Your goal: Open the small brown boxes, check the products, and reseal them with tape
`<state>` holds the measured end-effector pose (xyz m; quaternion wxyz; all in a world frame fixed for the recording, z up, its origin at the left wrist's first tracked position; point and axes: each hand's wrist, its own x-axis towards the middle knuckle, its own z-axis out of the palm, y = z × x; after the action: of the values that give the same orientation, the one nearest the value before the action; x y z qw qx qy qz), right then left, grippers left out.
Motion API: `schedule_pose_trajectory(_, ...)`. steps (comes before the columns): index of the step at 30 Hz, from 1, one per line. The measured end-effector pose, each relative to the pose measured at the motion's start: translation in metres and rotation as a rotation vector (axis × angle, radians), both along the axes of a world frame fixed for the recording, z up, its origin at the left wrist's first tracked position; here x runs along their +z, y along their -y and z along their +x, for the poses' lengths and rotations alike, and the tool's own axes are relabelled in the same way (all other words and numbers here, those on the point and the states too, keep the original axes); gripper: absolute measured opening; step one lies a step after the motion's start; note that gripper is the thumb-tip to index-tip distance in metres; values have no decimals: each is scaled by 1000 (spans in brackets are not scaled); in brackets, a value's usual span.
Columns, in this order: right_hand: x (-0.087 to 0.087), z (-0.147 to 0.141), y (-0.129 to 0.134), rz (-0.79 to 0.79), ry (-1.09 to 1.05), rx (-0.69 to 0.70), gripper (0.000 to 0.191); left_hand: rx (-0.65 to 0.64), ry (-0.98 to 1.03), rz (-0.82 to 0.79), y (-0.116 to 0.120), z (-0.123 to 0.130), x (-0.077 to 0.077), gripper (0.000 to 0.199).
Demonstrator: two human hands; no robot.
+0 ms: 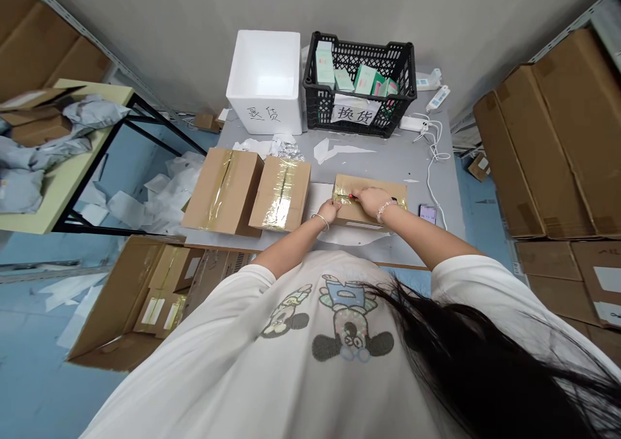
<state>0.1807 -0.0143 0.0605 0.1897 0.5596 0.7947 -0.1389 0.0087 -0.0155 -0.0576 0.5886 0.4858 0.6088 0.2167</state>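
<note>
Touches a taped cardboard box [350,213] on the counter [402,159], near its front edge, with curled fingers of the left hand [330,211]; cannot tell whether gripping. Holds a red-tipped tool [352,196] in closed fingers of the right hand [371,201], over the tape. Has two more boxes [281,193] at left, a black crate [320,107] behind.

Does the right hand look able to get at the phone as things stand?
Probably yes: nothing covers the phone, which lies to the right of the box under the right hand. That hand seems to hold a red-ended tool, though, so it might need freeing first.
</note>
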Motion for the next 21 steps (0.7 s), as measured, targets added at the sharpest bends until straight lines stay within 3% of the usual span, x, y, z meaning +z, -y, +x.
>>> schedule_pose_trajectory(12,0,28,15,-1,93,-30,40,-33,-34,44,0,-2,-4,36)
schedule_pose_trajectory(21,10,120,52,-10,261,-151,42,-36,-48,20,0,-4,3,36)
